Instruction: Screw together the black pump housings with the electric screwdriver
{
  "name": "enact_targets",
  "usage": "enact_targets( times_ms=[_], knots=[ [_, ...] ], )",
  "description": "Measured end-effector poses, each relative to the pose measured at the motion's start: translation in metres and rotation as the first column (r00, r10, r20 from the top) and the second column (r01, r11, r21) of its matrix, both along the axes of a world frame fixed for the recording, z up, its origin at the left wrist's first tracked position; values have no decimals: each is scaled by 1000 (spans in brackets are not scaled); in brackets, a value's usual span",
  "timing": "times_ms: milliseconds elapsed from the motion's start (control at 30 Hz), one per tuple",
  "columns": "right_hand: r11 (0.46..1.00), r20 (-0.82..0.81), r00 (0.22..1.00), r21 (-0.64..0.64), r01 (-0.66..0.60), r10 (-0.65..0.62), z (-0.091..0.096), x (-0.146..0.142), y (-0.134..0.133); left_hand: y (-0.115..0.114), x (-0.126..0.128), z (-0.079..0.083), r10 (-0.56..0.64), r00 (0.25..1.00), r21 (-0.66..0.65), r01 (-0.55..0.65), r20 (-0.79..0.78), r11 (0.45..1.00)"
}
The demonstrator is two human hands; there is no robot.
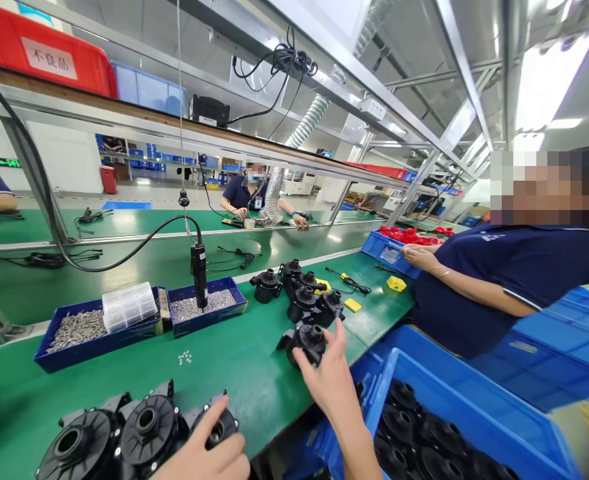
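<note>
My right hand [331, 380] has its thumb and fingers around a black pump housing [307, 341] on the green bench. My left hand [211, 447] is at the lower middle, its index finger stretched over a black pump housing [219, 430] and the other fingers loosely bent. Its thumb is hidden, and I cannot tell how firmly it touches. Two more round pump housings [147, 427] stand left of it, their central ports facing up. Beyond my right hand, several similar black housings [304, 300] stand in a group.
Blue trays hold screws [77, 330] with a label roll [130, 307], and small nuts [209, 303]. An electric screwdriver [199, 270] hangs above the nuts. Loose nuts [185, 358] lie on the bench. A blue crate [474, 393] of black housings stands right; a co-worker [499, 280] is beyond it.
</note>
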State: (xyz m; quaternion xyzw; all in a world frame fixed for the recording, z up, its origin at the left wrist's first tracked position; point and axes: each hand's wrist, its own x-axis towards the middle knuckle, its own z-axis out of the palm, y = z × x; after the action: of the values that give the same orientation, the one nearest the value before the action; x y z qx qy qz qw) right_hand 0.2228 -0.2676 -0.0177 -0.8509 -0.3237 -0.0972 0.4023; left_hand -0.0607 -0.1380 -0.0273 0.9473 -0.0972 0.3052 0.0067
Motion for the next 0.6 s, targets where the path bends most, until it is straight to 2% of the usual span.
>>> enact_targets(
  times_ms=[67,133,267,367,400,467,600],
  knots=[
    [976,-147,965,7,-217,215,0,-18,-12,9,-3,5,17,999,-3,-17,43,1000],
    [921,-281,878,75,-381,386,-5,-29,-19,16,-10,18,48,999,-4,-48,24,999],
    [851,-391,761,141,-506,517,-23,-41,-11,20,-20,48,26,988,4,-25,-150,1000],
    [786,-350,711,149,-600,609,-31,-54,7,15,-16,54,125,981,-34,-131,-146,991],
    [775,-303,719,140,-616,626,-31,-60,12,13,-14,52,174,976,-43,-181,-131,983],
    [789,-181,769,82,-609,613,-27,-71,18,12,-9,45,223,965,-29,-229,-135,973],
    [851,-10,853,-60,-521,522,-9,-94,14,15,-6,33,211,963,38,-208,-170,977]
  ],
)
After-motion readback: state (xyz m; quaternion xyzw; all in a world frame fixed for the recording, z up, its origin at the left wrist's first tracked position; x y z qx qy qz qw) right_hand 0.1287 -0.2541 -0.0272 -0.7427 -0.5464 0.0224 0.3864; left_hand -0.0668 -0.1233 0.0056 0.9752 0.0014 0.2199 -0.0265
